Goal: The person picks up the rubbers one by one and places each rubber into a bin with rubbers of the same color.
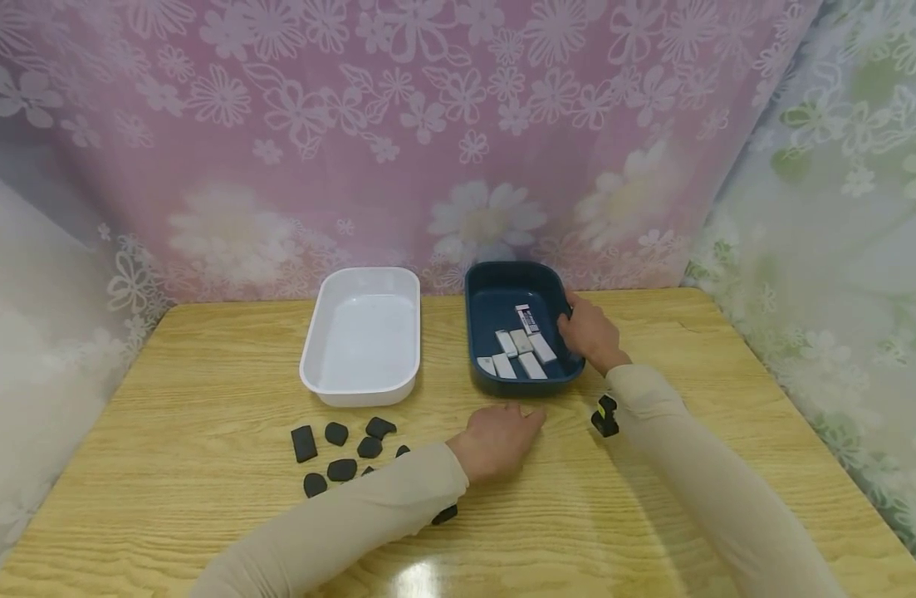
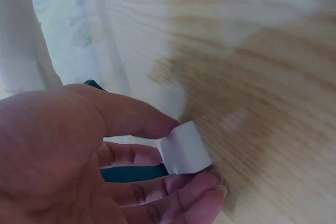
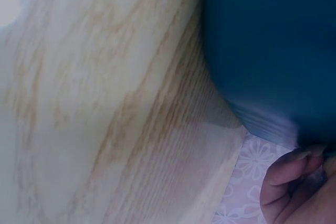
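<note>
My left hand (image 1: 498, 440) is low over the table, in front of the dark blue tub (image 1: 528, 387). In the left wrist view its thumb and fingers pinch a small white eraser-like block (image 2: 185, 149); the head view hides this block behind the hand. Several white blocks (image 1: 532, 365) lie inside the tub, along with one in a printed sleeve (image 1: 527, 319). My right hand (image 1: 592, 332) grips the tub's right rim. In the right wrist view, curled fingers (image 3: 286, 177) show at the tub's edge (image 3: 262, 66).
A white tub (image 1: 362, 393) stands left of the blue one. Several flat black pieces (image 1: 342, 470) of mixed shapes lie on the wooden table (image 1: 203, 399) in front of it, partly covered by my left sleeve (image 1: 353, 523). A flowered curtain (image 1: 398, 166) hangs behind.
</note>
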